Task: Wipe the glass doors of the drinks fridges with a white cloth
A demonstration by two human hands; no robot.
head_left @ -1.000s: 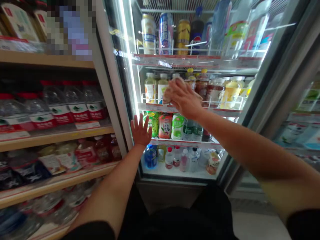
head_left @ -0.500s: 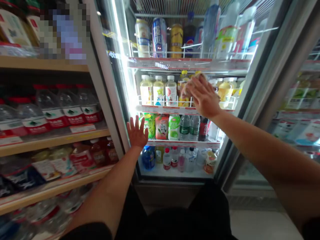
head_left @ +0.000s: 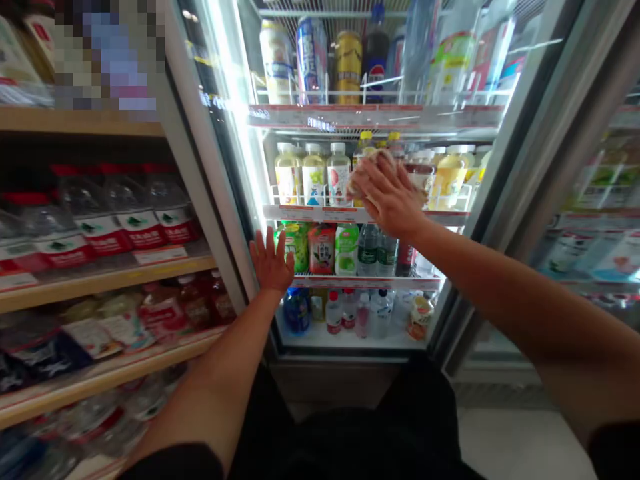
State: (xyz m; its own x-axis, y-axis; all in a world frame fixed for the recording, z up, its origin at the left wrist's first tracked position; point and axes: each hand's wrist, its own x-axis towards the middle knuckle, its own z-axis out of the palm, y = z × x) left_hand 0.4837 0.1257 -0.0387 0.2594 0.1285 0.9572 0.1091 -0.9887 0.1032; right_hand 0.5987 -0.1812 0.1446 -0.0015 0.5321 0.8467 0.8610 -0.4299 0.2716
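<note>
A lit drinks cooler with a glass door (head_left: 500, 200) stands straight ahead, and reflections show on its pane. My right hand (head_left: 397, 203) presses a crumpled beige cloth (head_left: 385, 156) flat against the glass, in front of the middle shelf. Part of the cloth is hidden under my fingers. Lower on the left, my left hand (head_left: 273, 261) is open, its fingers spread and its palm towards the glass near the door's left edge. Behind the pane, juice bottles (head_left: 313, 175) stand near the cloth, some covered by my right hand.
On the left, wooden shelves (head_left: 100, 277) hold red-capped water bottles (head_left: 133, 213) and other drinks. Cans (head_left: 349, 67) and large bottles fill the cooler's top shelf. Small bottles (head_left: 334, 312) stand at its bottom. Another cooler (head_left: 595, 227) is on the right.
My right hand has moved the cloth left and slightly down across the glass. My left hand stays in about the same place. The view has shifted slightly.
</note>
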